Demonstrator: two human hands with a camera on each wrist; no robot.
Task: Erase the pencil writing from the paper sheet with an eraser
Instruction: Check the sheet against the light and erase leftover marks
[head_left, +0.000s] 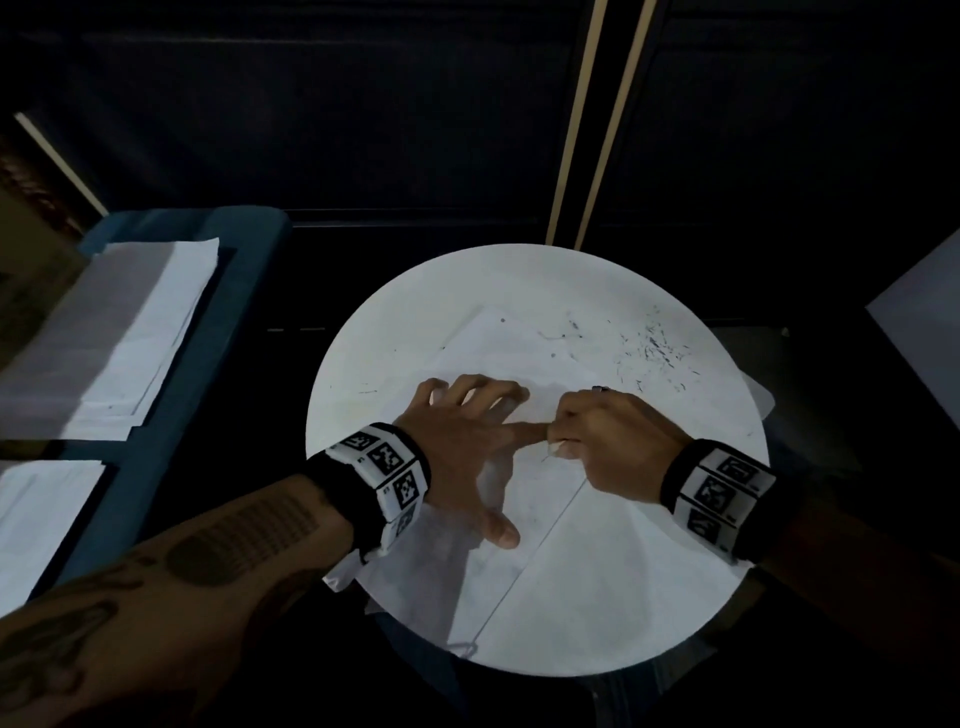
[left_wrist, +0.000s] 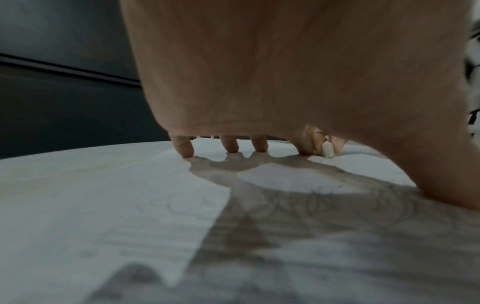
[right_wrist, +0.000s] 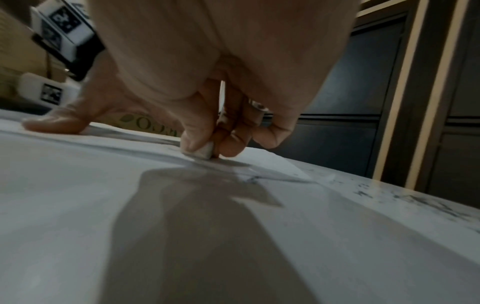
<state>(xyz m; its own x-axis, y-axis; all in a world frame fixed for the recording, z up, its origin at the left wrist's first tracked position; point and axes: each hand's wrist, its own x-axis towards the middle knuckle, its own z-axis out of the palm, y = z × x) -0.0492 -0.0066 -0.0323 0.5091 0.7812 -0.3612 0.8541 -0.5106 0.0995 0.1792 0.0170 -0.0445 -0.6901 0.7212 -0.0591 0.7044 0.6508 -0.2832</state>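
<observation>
In the head view the eraser (head_left: 557, 448) is almost wholly hidden inside the right hand (head_left: 610, 441). Pencil writing (left_wrist: 324, 202) under the left hand's (left_wrist: 298, 72) shadow is too blurred to read. The paper stack (head_left: 104, 338) is motion-blurred.

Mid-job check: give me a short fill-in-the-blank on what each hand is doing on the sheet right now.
1. The right hand pinches a small white ____.
2. The left hand presses its spread fingers on the paper sheet to hold it ____.
3. The sheet lies on a white table whose top is ____ in shape.
4. Dark eraser crumbs lie on the table beyond the ____ hand.

Missing words: eraser; still; round; right
</observation>
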